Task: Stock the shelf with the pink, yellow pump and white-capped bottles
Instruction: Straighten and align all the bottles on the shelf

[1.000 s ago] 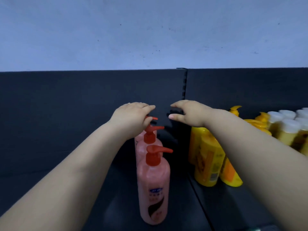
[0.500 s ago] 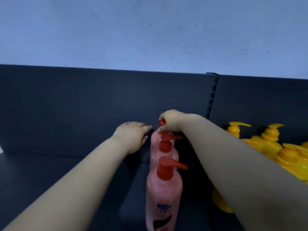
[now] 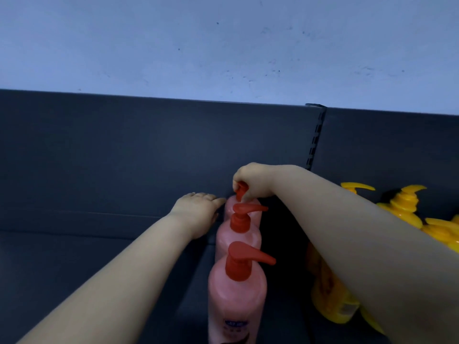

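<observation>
Right hand (image 3: pixel 250 182) pinches the pump (image 3: pixel 241 191) of the rear pink bottle (image 3: pixel 230 206); left hand (image 3: pixel 198 209), fingers straight, touches its side at nine o'clock — seemingly squaring the shelf (image 3: pixel 99 256) row. Next, probably: turn the pump toward three o'clock.

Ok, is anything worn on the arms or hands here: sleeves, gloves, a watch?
Nothing worn shows. The left hand and right hand are bare, with no gloves or rings visible. The left forearm and right forearm are bare too: no sleeve, watch, band or marking in view up to the frame edge.
</observation>
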Motion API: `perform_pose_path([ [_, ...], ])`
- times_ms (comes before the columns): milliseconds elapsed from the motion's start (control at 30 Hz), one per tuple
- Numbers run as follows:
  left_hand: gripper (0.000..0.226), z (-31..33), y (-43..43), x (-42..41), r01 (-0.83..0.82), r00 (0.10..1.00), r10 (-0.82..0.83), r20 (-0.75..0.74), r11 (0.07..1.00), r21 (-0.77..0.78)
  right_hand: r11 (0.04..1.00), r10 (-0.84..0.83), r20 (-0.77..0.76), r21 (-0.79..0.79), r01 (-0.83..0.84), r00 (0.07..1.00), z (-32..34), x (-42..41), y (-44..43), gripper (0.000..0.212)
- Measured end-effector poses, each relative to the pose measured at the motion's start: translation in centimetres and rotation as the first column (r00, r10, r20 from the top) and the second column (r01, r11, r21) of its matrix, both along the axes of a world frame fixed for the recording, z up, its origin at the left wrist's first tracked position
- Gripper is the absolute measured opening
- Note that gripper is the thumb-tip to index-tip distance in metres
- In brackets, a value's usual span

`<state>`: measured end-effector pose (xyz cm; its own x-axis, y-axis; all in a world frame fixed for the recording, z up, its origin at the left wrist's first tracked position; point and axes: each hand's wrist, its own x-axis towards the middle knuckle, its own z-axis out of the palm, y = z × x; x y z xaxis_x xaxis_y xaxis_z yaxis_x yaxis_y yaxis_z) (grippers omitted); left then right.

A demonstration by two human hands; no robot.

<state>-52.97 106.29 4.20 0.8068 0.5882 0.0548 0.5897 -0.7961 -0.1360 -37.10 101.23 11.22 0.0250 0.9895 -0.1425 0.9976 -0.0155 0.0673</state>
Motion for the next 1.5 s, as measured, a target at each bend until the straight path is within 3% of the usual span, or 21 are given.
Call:
perform_pose_path([
  [133, 0.047, 0.7, -0.5, 0.0, -0.03, 0.999, 0.031, -0.015, 1.0, 0.008, 0.998, -0.011, -0.022, 0.066, 0.012, 1.0, -0.2, 0.0, -0.7, 0.044],
  [300, 0.047, 2.9, -1.2, -1.5, -0.095, 0.995, 0.094, 0.02, 0.993, 0.074, 0.961, -0.112, -0.291, 0.21, 0.178, 0.95, 1.0, 1.4, -3.2, 0.043],
  [600, 0.047, 3.6, -3.4, -3.4, -0.154, 0.988, 0.155, -0.002, 0.983, 0.104, 0.98, -0.122, -0.251, 0.121, 0.156, 0.96, -0.8, 0.2, -2.7, 0.049],
  [733, 0.048, 3.9, -2.8, -3.7, -0.146, 0.989, 0.147, 0.001, 0.981, 0.13, 0.983, -0.144, -0.155, 0.089, 0.159, 0.977, -1.2, -0.7, -0.8, 0.035],
  [967, 0.048, 4.0, -1.8, -3.5, -0.133, 0.99, 0.14, -0.032, 0.978, 0.159, 0.984, -0.109, -0.209, 0.119, 0.136, 0.972, -0.7, -0.5, 0.0, 0.033],
  [1267, 0.045, 5.7, -2.9, -1.6, -0.074, 0.994, 0.071, 0.084, 0.997, 0.038, 0.975, -0.144, -0.143, 0.147, 0.165, 0.979, 0.9, 1.8, -2.9, 0.06],
  [1500, 0.046, 9.0, -8.3, 2.0, 0.035, 0.987, -0.049, 0.153, 0.995, 0.093, 0.93, -0.243, -0.129, 0.251, 0.269, 0.961, 4.0, 5.0, -11.4, 0.065],
])
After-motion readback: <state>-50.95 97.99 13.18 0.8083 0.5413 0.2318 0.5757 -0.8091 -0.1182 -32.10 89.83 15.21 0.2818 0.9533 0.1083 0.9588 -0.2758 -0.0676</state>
